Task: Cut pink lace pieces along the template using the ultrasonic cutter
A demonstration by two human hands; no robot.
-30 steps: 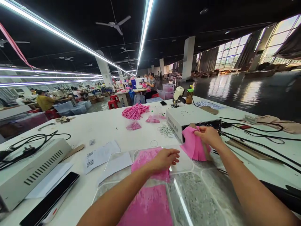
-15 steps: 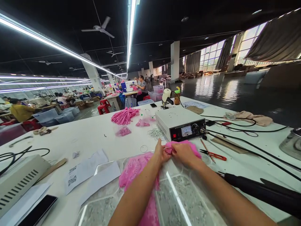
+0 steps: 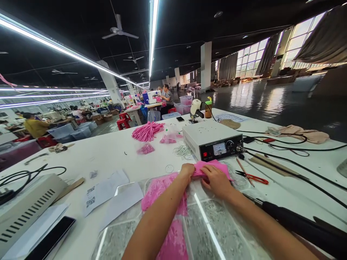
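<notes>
A bright pink cloth (image 3: 222, 167) lies bunched in front of the metered box. My left hand (image 3: 187, 171) is closed on its left edge, with the fingertips partly hidden. My right hand (image 3: 217, 181) rests over its front, fingers stretched across the fabric and thumb apart below them. Under my forearms is a clear plastic sheet with grey patterned panels (image 3: 210, 227). More pink patterned fabric (image 3: 155, 193) shows there, partly covered by my left forearm. Orange-handled scissors (image 3: 256, 178) lie to the right of my right hand.
The metered control box (image 3: 211, 135) stands just beyond my hands, cables running right. A black handheld tool (image 3: 287, 215) lies beside my right forearm. Pink strips (image 3: 148, 130), small bags of pink pieces (image 3: 145, 148), papers (image 3: 107, 189), a phone (image 3: 51, 238) and a vented box (image 3: 32, 206) are leftward.
My right hand has gone from pinching the cloth to lying over it, with its thumb apart. The left hand stays at the cloth's left edge. The view has shifted slightly left.
</notes>
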